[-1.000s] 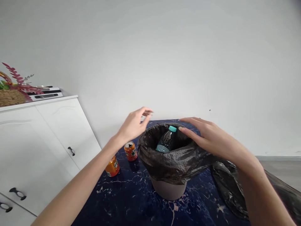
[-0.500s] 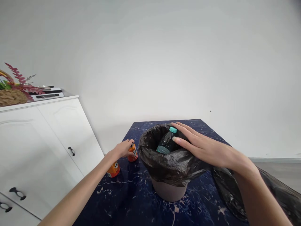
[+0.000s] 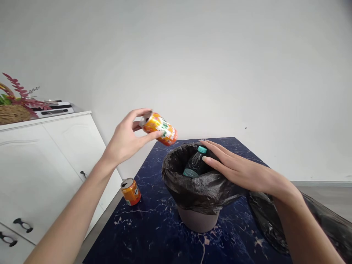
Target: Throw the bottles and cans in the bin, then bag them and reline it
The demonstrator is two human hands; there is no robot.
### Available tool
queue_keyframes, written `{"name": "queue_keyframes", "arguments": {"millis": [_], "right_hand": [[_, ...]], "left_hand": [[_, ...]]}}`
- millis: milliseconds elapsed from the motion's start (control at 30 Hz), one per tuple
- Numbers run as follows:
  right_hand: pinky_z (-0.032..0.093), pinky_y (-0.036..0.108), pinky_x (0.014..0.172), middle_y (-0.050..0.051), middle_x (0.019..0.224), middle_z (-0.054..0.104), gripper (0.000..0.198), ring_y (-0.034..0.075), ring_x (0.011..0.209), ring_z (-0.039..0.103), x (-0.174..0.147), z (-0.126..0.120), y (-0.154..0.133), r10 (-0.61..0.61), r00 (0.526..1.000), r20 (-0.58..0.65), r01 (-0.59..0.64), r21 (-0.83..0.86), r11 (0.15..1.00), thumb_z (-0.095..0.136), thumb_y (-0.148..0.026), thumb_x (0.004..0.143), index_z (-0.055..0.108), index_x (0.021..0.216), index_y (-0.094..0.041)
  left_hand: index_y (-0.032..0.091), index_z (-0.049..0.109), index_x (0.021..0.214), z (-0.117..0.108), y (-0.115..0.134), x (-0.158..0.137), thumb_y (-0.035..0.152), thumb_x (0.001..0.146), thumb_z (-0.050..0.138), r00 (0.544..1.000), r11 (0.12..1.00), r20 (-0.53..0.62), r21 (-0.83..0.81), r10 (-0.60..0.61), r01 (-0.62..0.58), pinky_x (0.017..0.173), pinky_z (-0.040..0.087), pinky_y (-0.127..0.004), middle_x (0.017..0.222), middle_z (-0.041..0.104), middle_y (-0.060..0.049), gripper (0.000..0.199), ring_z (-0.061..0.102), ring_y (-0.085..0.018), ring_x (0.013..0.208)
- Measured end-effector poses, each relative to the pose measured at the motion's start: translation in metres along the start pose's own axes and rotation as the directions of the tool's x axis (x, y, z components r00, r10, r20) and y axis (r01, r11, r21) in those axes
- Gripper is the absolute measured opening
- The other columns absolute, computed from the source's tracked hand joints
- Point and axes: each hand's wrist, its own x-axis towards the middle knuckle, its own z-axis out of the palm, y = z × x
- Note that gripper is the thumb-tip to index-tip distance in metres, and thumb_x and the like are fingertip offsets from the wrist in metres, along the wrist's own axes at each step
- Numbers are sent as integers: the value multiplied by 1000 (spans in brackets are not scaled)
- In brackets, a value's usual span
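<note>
Orange can (image 3: 162, 125), gripped in left hand (image 3: 123, 137), is now off the table (image 3: 154, 231), seemingly above bin (image 3: 198, 221) height; right hand (image 3: 236, 167) rests on liner (image 3: 198, 194), fingers extended.

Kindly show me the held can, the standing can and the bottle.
Held can (image 3: 161, 126), head view: its printed side.
Standing can (image 3: 131, 192), head view: its orange side.
Bottle (image 3: 195, 162), head view: its visible middle.

Left of the frame's centre, lettering on the tilted can (image 3: 153, 123) is blurred. Lower right of it, the bin (image 3: 198, 221) hides the bottle's (image 3: 194, 164) bottom. The left edge crops the wicker basket (image 3: 13, 114).
</note>
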Motion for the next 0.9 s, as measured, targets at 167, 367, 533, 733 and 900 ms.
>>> {"name": "queue_keyframes", "arguments": {"millis": [167,367,533,733,900], "right_hand": [[16,53,136,-1,181,21,82,29,166,22,1,0,2,-45,999,-25,45,9,999,29,-74,106,14,175,-32],[19,52,136,-1,179,26,82,29,165,26,-1,-2,-2,-26,997,-77,27,9,1000,27,-75,106,19,175,-31],[28,53,134,-2,172,42,75,29,160,39,1,-4,-3,-10,991,-134,6,-27,1000,30,-75,106,33,170,-36],[37,55,131,-3,169,46,71,31,157,43,4,-2,3,-40,995,-87,34,-65,997,35,-75,105,38,167,-39],[35,57,132,-2,170,46,73,32,157,42,3,-2,2,-43,996,-80,38,-60,997,36,-76,105,37,168,-39]], "left_hand": [[38,64,145,25,42,-17,43,82,90,881,983,438,-112,179,-144,120,52,-50,150,67,-1,68,64,-31,138],[38,53,155,37,37,-25,57,97,72,887,994,448,-37,111,-106,118,53,-50,159,60,-4,65,61,-31,142],[33,65,140,7,-6,-32,61,105,53,964,988,256,150,-78,40,108,59,-45,147,70,-4,46,64,-30,138],[17,46,163,-12,-94,-86,89,80,60,725,814,450,515,-522,267,107,56,-50,166,50,-20,111,58,-45,143],[18,55,156,-8,-136,-127,75,77,66,564,765,528,529,-635,367,89,60,-42,153,62,-22,98,69,-43,126]]}}
